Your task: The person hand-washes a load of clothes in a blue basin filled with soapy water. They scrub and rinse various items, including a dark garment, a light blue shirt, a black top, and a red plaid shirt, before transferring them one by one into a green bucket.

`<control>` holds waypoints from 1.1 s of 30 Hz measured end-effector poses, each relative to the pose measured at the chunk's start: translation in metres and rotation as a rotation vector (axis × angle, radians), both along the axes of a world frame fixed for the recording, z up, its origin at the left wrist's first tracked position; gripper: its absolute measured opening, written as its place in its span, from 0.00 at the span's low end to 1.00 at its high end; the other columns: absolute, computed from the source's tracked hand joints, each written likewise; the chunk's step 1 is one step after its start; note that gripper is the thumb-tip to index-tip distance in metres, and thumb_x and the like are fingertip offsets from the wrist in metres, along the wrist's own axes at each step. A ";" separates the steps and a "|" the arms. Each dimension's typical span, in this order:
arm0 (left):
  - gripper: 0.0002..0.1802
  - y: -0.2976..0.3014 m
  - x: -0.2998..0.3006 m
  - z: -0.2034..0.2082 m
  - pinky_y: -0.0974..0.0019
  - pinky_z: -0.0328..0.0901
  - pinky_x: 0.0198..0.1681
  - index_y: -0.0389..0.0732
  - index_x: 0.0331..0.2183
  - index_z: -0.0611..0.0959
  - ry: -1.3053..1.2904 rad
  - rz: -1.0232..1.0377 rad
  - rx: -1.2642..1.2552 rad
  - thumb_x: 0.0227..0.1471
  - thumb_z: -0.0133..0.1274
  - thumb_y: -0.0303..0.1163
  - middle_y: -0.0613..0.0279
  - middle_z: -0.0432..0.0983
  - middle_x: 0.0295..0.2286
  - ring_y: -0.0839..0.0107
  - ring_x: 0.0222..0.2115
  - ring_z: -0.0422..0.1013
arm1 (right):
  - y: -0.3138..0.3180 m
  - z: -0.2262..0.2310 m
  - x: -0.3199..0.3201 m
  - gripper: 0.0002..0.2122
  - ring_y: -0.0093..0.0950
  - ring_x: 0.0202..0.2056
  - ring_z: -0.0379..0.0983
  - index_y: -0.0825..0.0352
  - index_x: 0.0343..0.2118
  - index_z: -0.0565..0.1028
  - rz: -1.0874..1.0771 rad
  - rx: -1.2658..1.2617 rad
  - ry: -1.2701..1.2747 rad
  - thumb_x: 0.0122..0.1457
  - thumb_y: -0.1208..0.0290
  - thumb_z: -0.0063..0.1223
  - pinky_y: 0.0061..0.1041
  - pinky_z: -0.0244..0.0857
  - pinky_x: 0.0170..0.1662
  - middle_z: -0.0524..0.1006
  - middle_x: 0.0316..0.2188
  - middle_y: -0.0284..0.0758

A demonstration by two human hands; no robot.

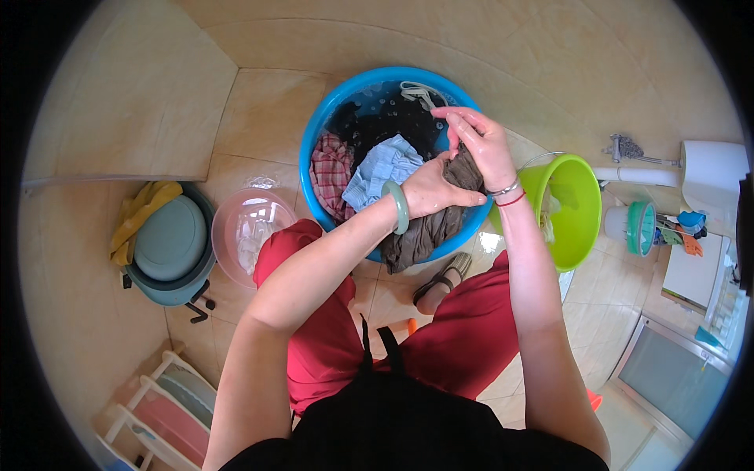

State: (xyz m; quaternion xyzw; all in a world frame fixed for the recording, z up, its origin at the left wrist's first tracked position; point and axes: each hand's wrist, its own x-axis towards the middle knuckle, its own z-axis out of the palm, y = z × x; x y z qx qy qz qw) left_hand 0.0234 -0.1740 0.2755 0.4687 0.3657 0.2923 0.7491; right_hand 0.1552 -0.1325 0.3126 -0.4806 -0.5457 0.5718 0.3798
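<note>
A brown wet garment [428,234] lies bunched over the right side and near rim of a blue tub [312,129]. My left hand [433,188], with a pale green bangle at its wrist, is closed on this garment, thumb pointing right. Just beyond it, my right hand [485,149] bends over the garment's upper part and grips it, its index finger stretched to the left. Also in the tub are a light blue garment [386,166], a red plaid cloth [333,169], dark soaked cloth [393,118] and a white strap [420,93], amid sudsy water.
A lime green bucket [577,212] with pale cloth inside stands at the right. On the left are a pink basin [226,239] and stacked grey-green basins [171,239] with a yellow cloth [141,216]. A rack [161,408] stands at lower left; tiled walls curve around.
</note>
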 end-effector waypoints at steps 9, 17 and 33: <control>0.32 0.002 0.013 -0.016 0.61 0.68 0.43 0.32 0.42 0.75 0.391 0.088 0.175 0.36 0.66 0.39 0.51 0.79 0.33 0.61 0.36 0.76 | 0.005 -0.015 -0.008 0.16 0.15 0.19 0.62 0.67 0.24 0.75 -0.127 0.038 -0.195 0.64 0.61 0.51 0.18 0.56 0.23 0.68 0.16 0.26; 0.36 0.002 0.018 -0.018 0.56 0.68 0.43 0.32 0.42 0.76 0.587 0.150 0.262 0.35 0.67 0.47 0.40 0.79 0.34 0.48 0.38 0.76 | 0.013 -0.034 -0.009 0.18 0.21 0.18 0.65 0.70 0.20 0.73 -0.244 0.043 -0.177 0.62 0.62 0.47 0.24 0.58 0.22 0.70 0.14 0.32; 0.17 0.036 -0.003 -0.019 0.64 0.70 0.37 0.36 0.36 0.82 -0.371 0.495 -0.569 0.46 0.61 0.38 0.60 0.80 0.31 0.67 0.30 0.75 | -0.016 0.001 0.023 0.29 0.33 0.66 0.51 0.65 0.61 0.64 0.107 0.478 -0.242 0.62 0.53 0.51 0.32 0.46 0.65 0.57 0.65 0.37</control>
